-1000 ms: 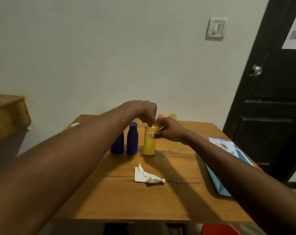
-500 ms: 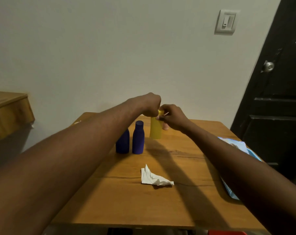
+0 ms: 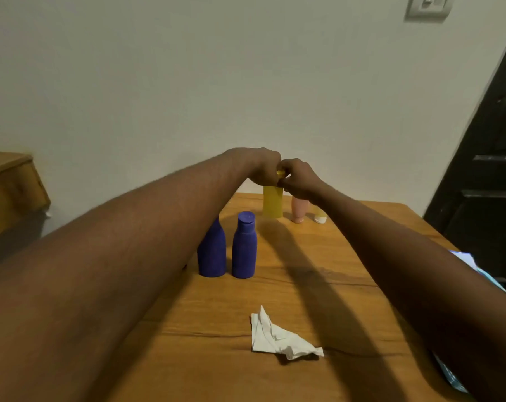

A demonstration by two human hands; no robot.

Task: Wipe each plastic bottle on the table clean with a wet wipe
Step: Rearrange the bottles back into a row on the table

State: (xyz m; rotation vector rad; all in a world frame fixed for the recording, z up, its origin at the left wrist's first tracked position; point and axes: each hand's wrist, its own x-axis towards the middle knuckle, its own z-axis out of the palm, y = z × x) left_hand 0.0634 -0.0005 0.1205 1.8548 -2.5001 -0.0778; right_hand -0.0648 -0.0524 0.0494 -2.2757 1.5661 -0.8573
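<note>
A yellow bottle [image 3: 272, 203] stands near the table's far edge. My left hand [image 3: 262, 168] and my right hand [image 3: 298, 178] both grip its top, hiding the cap. Two dark blue bottles stand side by side in the middle: one [image 3: 212, 252] partly behind my left forearm, the other [image 3: 244, 250] with its flip cap showing. A small pink tube [image 3: 299, 208] and a small pale yellow tube [image 3: 320, 216] stand right of the yellow bottle. A crumpled white wet wipe [image 3: 277, 338] lies on the near part of the wooden table [image 3: 318, 285], held by no hand.
A blue tray with a wipe pack [image 3: 466, 265] sits at the table's right edge, mostly behind my right arm. A dark door [image 3: 489, 169] is at the right, a wooden cabinet [image 3: 10, 187] at the left, a wall behind the table.
Both hands carried the yellow bottle away from beside the blue bottles to the far side of the table, next to the pink tube. The wipe stayed put.
</note>
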